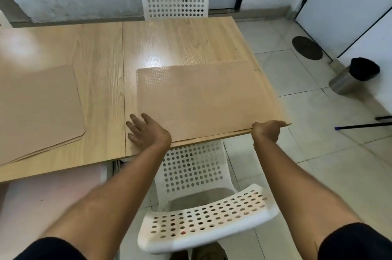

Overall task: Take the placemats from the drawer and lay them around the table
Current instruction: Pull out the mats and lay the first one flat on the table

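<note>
Down at the near right corner of the wooden table, a beige placemat lies flat, its near edge running along the table's front edge and its right edge close to the table's right side. The left hand rests palm down on the mat's near left corner, fingers spread and partly on the bare wood. The right hand pinches the mat's near right corner at the table edge, fingers curled under and thumb on top. Further left, a small stack of placemats sits on the table, well apart from the first. One white perforated chair stands just below the hands, another white chair at the far side. On the tiled floor at right stands a metal bin.
</note>
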